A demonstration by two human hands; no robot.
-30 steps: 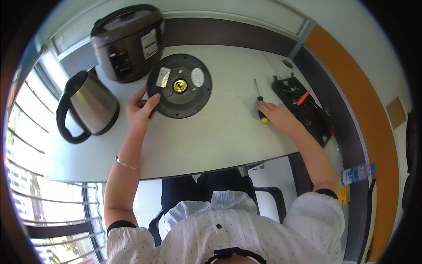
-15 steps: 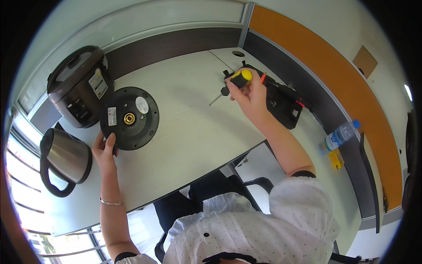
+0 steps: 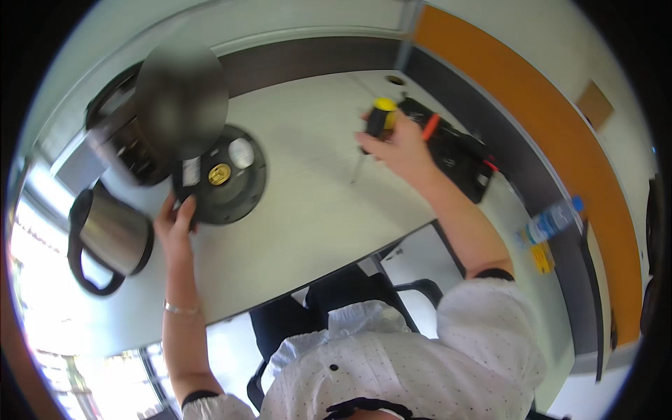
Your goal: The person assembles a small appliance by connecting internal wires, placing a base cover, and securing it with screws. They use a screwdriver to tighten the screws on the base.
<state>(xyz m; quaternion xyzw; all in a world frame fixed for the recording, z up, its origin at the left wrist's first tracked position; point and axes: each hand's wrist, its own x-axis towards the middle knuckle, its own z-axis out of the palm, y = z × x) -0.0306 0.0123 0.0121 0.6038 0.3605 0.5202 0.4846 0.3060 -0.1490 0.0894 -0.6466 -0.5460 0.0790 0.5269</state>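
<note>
In my left hand (image 3: pixel 176 220) is the rim of a round black appliance base (image 3: pixel 241 194), thumb on top and fingers beneath. Its face carries two pale stickers, several small holes and a brass connector (image 3: pixel 220 174) at the centre. My right hand (image 3: pixel 402 148) closes around the black and yellow handle of a screwdriver (image 3: pixel 383 115). The thin shaft points down toward the table, well to the right of the base, and touches nothing that I can make out. Beyond this hand lies an open black tool case (image 3: pixel 455 164) with red-handled tools.
A brown rice cooker (image 3: pixel 129 150) stands at the far left, partly covered by a grey blurred patch. Nearer is a steel kettle (image 3: pixel 117 231) with a black handle. A water bottle (image 3: pixel 549 222) and a yellow packet (image 3: pixel 542 257) lie at right, along the partition (image 3: pixel 490 98).
The screwdriver has swung from slanting down-left to nearly upright. My left hand still grips the base; the whole view has shifted slightly and blurred.
</note>
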